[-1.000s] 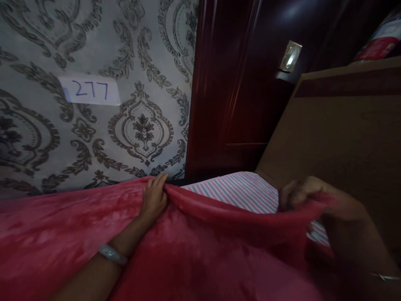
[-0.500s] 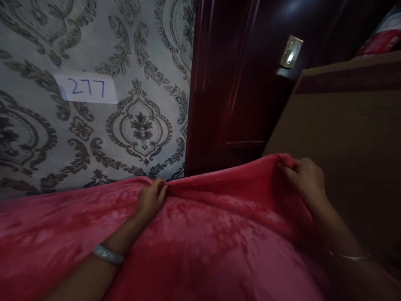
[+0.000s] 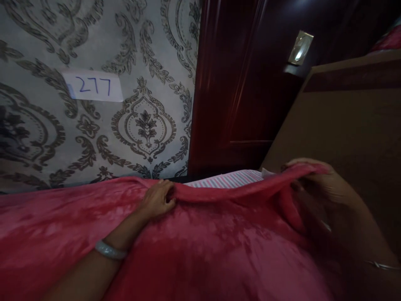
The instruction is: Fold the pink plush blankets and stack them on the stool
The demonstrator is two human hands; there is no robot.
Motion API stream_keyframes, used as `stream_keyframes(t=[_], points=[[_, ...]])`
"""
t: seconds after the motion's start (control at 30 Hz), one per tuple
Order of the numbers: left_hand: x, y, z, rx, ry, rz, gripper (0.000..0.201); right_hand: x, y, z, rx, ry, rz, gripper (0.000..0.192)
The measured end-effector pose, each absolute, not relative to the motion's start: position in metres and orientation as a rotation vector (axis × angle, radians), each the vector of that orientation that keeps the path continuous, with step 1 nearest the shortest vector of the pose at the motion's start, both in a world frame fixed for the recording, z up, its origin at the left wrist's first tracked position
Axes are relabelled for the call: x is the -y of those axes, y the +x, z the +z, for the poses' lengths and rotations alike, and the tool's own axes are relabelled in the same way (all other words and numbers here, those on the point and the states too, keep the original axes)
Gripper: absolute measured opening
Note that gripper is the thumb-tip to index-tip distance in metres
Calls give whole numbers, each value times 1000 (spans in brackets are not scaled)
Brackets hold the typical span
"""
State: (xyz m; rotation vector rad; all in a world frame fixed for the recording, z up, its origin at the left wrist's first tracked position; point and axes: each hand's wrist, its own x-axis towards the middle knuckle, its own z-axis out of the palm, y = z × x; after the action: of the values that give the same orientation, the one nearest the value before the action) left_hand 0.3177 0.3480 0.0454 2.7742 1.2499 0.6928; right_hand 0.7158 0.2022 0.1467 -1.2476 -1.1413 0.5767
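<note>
A plush pink-red blanket (image 3: 200, 246) spreads across the lower part of the view. My left hand (image 3: 158, 198) is closed on its far edge, near the wallpapered wall, with a pale bangle on that wrist. Over at the right, my right hand (image 3: 322, 179) grips the blanket's corner and lifts it, the cloth lying across the fingers; a thin bangle circles this wrist. Between the hands the edge is stretched and folded back, and behind it shows a pink, grey and white striped cloth (image 3: 228, 179).
Patterned wallpaper (image 3: 147, 125) with a paper label (image 3: 94, 85) reading 277 stands at the back left. Beside it is a dark red wooden door (image 3: 225, 83) with a metal handle plate (image 3: 300, 48). A large cardboard box (image 3: 347, 121) stands at the right.
My right hand has moved right and turned, pulling the blanket's edge back toward me. The striped cloth has come into view. My left hand keeps its hold, slightly further right in the picture.
</note>
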Motion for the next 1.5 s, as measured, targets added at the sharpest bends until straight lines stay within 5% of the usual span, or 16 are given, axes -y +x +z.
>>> stream_keyframes(t=[0.23, 0.57, 0.87, 1.23, 1.5], points=[[-347, 318, 47, -1543, 2596, 748, 27, -225, 742, 132, 1026, -1640, 33, 18], [-358, 320, 19, -1091, 2643, 959, 53, -265, 743, 102, 706, -1011, 288, 27], [-352, 324, 21, -1374, 2737, 462, 57, -371, 778, 41, 962, -1550, -114, 41], [-343, 326, 31, -1448, 2751, 302, 66, -383, 780, -12, 1287, -1948, -31, 68], [-351, 325, 20, -1328, 2778, 276, 68, -358, 782, -4, 1824, -2280, -234, 52]])
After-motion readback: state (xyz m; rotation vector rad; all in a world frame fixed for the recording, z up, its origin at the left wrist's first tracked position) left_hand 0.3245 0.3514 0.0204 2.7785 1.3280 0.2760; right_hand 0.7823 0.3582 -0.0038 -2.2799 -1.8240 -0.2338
